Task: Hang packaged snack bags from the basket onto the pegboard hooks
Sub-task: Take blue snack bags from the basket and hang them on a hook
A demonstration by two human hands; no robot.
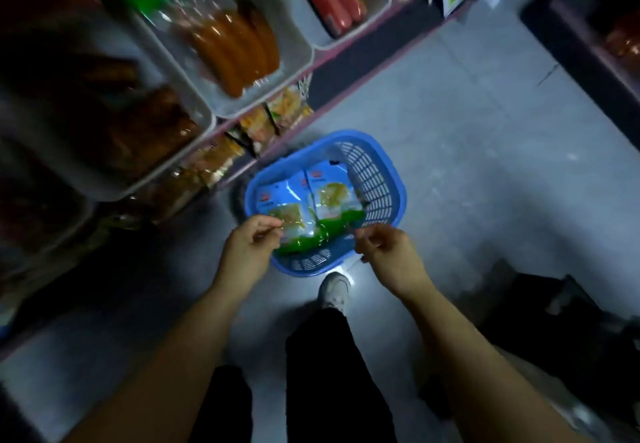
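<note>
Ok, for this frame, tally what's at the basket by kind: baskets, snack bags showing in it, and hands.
Blue basket: 1
Blue-and-green snack bags showing in it: 2, left bag and right bag
Hands at the bags' near edge: 2, left hand and right hand
Total: 5

No text is legible. Each of the two snack bags [313, 200] in the basket [391, 179] carries a small red logo near its top edge; its characters are too blurred to read. Labels on shelf packages are likewise unreadable.
</note>
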